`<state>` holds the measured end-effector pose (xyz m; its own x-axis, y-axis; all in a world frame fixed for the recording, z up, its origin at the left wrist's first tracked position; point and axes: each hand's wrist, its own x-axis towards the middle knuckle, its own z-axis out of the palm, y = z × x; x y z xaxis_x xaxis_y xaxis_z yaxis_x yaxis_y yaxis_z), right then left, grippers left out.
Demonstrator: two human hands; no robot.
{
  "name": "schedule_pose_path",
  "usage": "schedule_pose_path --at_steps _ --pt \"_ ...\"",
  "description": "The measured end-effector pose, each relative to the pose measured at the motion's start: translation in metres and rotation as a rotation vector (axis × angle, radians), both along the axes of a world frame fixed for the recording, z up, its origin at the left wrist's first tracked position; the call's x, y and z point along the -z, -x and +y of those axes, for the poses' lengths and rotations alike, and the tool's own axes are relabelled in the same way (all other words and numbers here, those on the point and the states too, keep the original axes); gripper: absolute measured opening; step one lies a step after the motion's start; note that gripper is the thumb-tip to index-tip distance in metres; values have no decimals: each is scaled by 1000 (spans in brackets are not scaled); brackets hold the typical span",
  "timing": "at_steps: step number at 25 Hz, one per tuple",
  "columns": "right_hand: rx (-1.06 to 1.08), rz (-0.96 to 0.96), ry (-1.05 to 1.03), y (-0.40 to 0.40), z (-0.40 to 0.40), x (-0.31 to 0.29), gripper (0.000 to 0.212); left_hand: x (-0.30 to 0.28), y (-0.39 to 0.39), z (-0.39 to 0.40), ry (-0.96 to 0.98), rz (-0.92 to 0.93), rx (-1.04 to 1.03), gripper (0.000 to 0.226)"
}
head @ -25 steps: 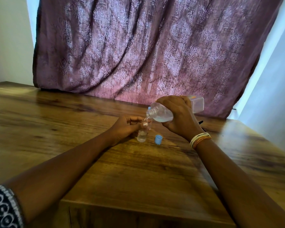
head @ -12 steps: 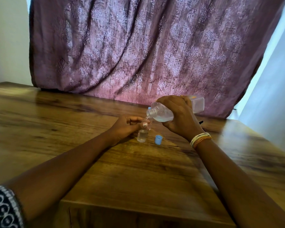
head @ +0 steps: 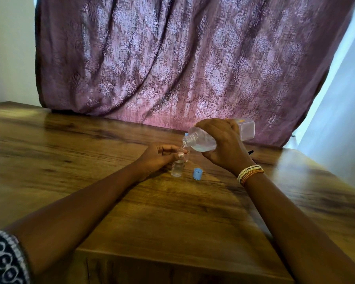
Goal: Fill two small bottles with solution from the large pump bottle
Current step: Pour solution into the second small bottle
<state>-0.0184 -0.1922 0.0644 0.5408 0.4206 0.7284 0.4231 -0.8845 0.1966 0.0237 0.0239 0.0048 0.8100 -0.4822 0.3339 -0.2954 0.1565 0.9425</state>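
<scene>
Setting: we take this for a home room. Evidence we list: a mauve damask-patterned curtain [head: 182,64] draped down to a wood-grain bench [head: 70,152], plain pale walls [head: 10,50] either side, daylight along the curtain's right edge.

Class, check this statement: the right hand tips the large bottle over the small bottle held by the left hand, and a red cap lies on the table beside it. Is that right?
Not quite: the cap is blue, not red, as the head view shows. The rest holds: the right hand tips the large bottle over the small bottle held by the left hand, and the cap lies on the table beside it.
</scene>
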Motion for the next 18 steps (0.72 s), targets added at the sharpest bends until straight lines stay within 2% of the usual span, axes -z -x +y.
schedule_pose_path --at_steps 5,18 --pt "0 8 -2 1 0 0 51 -2 1 0 -23 -22 8 16" --pt "-11 -2 -11 1 1 1 52 -1 1 -1 -13 -23 9 14"
